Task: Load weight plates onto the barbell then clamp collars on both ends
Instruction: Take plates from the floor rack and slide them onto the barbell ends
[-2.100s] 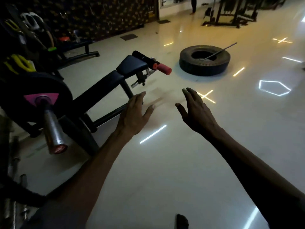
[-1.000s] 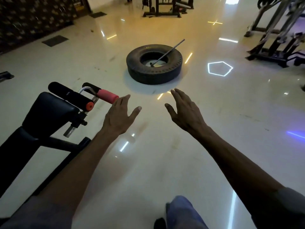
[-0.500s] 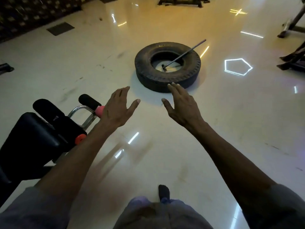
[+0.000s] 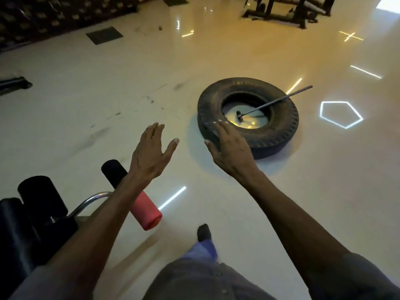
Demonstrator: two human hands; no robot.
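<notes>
No barbell, weight plate or collar shows in the head view. My left hand (image 4: 151,152) is stretched out in front of me, fingers spread, holding nothing. My right hand (image 4: 229,148) is held out beside it, also empty with fingers apart, and overlaps the near rim of a big black tyre (image 4: 279,135) lying flat on the floor. Both forearms reach forward over the glossy floor.
A sledgehammer (image 4: 275,102) leans in the tyre's hole, handle pointing right. A black bench with a red foam roller (image 4: 145,213) stands at the lower left under my left arm. Gym machines (image 4: 281,9) stand far back. My foot (image 4: 203,232) steps on the shiny floor.
The view has swung away from the loaded barbell end and bench toward the tyre, which is now closer. Both hands stay open and empty in front of me.
</notes>
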